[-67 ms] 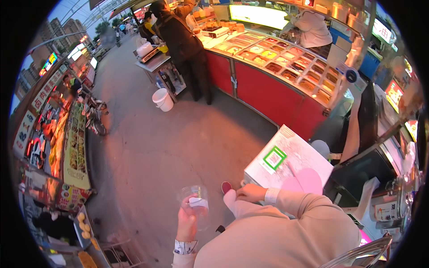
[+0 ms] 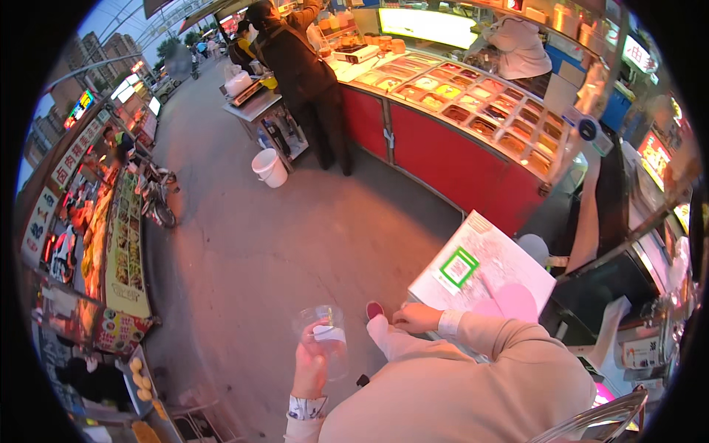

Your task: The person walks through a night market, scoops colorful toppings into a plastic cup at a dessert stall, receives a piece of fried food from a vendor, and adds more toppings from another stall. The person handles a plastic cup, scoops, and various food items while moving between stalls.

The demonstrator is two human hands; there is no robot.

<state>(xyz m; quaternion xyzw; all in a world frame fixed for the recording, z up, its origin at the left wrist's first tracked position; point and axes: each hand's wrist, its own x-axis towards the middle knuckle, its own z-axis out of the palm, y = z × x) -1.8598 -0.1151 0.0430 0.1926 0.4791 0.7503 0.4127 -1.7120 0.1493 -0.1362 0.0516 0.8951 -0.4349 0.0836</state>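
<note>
In my left hand (image 2: 311, 369) is a clear plastic cup (image 2: 334, 360) with a white label; my fingers are wrapped round its near left side. The cup looks see-through, and its contents, if any, cannot be made out. My right hand (image 2: 419, 317) is closed, fingers curled down beside the near left edge of a white tabletop (image 2: 461, 240). Whatever lies in those fingers, if anything, is hidden. On that top are a green-framed square code card (image 2: 459, 268) and a pale pink heart-like shape (image 2: 513, 301).
A red food stall (image 2: 443, 144) with trays of food (image 2: 473, 100) spans the far right. A person in dark clothes (image 2: 306, 81) stands at it, near a white bucket (image 2: 269, 168). Another stall (image 2: 122, 258) and a parked two-wheeler (image 2: 159, 203) line the left.
The whole view has shifted slightly, so the white tabletop sits a little lower and further right. Both hands keep their grip and place.
</note>
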